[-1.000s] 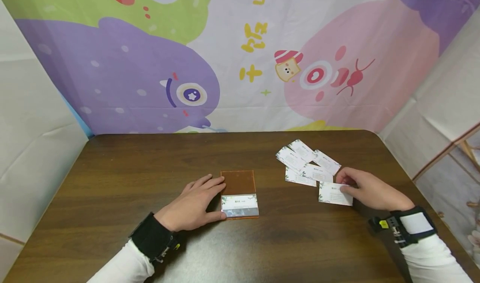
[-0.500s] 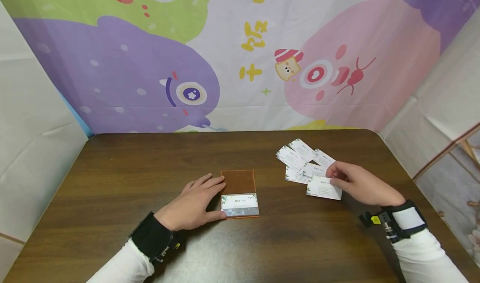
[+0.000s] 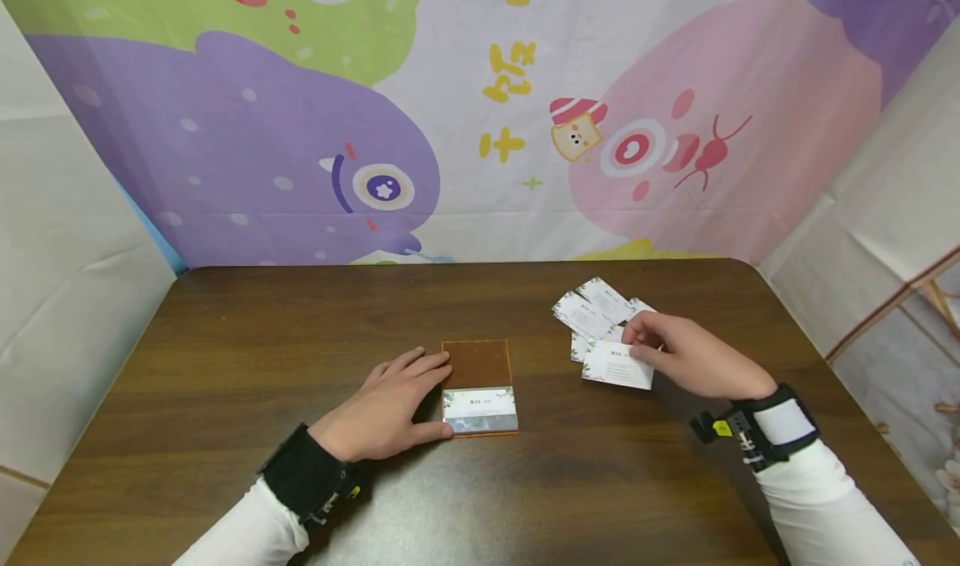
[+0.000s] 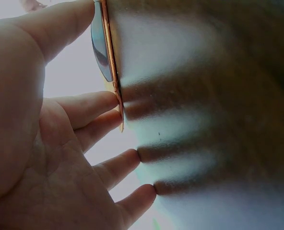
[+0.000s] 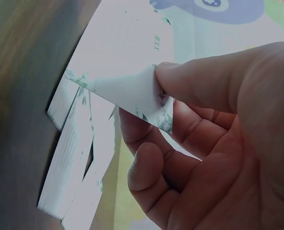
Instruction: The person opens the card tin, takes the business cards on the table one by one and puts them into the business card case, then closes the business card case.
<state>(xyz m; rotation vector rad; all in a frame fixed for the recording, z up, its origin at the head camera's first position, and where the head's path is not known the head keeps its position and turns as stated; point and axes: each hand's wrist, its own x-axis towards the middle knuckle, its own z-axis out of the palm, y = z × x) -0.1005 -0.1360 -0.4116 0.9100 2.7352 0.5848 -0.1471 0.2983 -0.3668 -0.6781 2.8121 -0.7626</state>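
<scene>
With its fingers spread, my left hand (image 3: 386, 408) rests on the left edge of a brown leather card holder (image 3: 476, 364), thumb near its lower corner. A white card (image 3: 478, 402) with leaf decoration lies in the holder's lower half, behind a clear strip. My right hand (image 3: 697, 358) pinches another white business card (image 3: 617, 364) between thumb and fingers; in the right wrist view this card (image 5: 118, 52) is held off the table and bends slightly at the thumb. Below and behind it lie several overlapping cards (image 3: 582, 316), partly hidden by the hand and held card.
Everything lies on a dark brown wooden table (image 3: 300, 308). A cartoon-printed curtain (image 3: 315, 132) hangs along the table's back edge. White panels stand at both sides, and a wooden-framed rack (image 3: 930, 308) is at the far right.
My right hand has moved left with the pinched card, which now hangs over the lower part of the loose cards. The left hand and the card holder have stayed in place.
</scene>
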